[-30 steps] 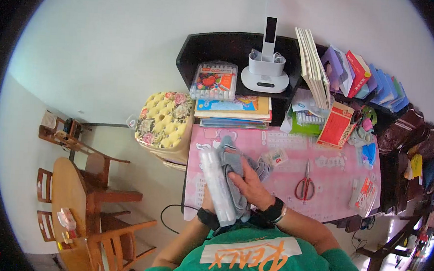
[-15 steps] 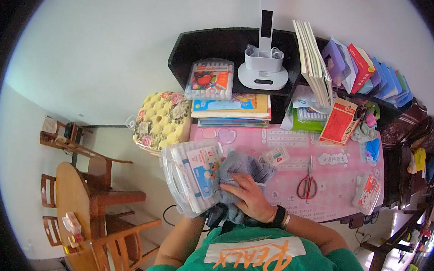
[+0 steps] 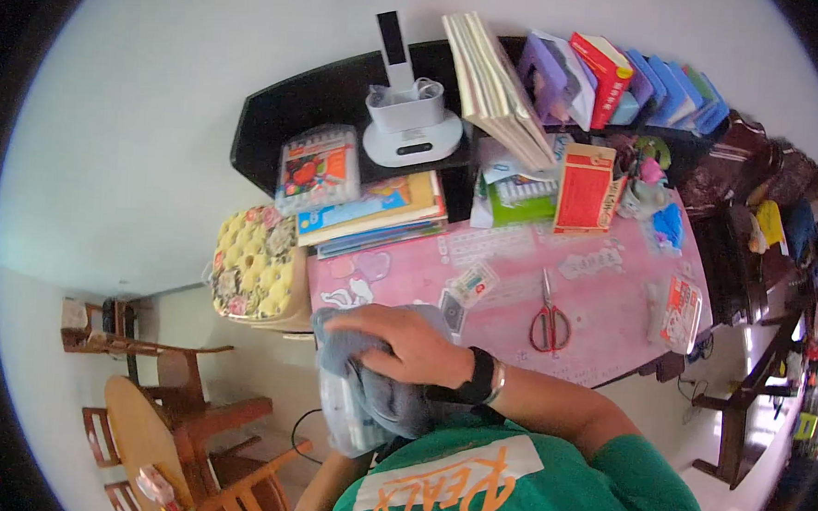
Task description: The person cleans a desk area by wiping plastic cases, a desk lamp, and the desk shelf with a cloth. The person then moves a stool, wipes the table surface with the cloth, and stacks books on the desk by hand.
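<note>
My right hand (image 3: 414,344), with a black band at the wrist, presses a grey cloth (image 3: 385,398) against a clear plastic marker case (image 3: 343,420). Its fingers curl over the cloth, which covers most of the case. My left forearm (image 3: 318,489) comes up from below to the case's lower side. The left hand itself is hidden behind the case, which is held up in front of my body, off the desk. Red-handled scissors (image 3: 549,328) and a small clear box (image 3: 472,282) lie on the pink desk mat (image 3: 511,252) nearby.
Behind the mat, a black shelf (image 3: 262,141) bears a white lamp (image 3: 410,140), books and another marker case (image 3: 319,169). A yellow floral stool (image 3: 256,266) stands left of the desk. A red-and-white box (image 3: 679,314) sits at the right edge. Wooden chairs and a table (image 3: 141,417) are farther left.
My right hand and the cloth have moved left across the case, covering its label. The case has tilted, now seen more edge-on. The view has shifted, so the desk things appear farther left.
</note>
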The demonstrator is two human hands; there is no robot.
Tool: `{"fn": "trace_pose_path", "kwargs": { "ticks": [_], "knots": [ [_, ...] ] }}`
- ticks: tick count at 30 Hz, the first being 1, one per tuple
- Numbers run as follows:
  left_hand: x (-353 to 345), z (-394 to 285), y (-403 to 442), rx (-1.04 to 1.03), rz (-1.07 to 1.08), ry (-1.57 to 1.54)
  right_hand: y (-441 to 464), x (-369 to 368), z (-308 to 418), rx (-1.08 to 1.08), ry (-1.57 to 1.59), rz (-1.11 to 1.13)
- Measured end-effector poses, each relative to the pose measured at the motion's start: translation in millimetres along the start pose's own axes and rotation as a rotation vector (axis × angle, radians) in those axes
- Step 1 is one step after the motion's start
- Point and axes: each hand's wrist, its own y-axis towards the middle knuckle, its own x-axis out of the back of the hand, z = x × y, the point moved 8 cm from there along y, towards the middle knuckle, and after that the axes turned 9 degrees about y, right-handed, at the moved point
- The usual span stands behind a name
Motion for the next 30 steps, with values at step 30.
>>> {"fn": "trace_pose_path", "kwargs": {
  "ticks": [30],
  "knots": [
    [-32, -148, 43, -0.367, -0.268, -0.069, -131, 39, -117, -0.654, -0.240, -0.212]
  ]
}}
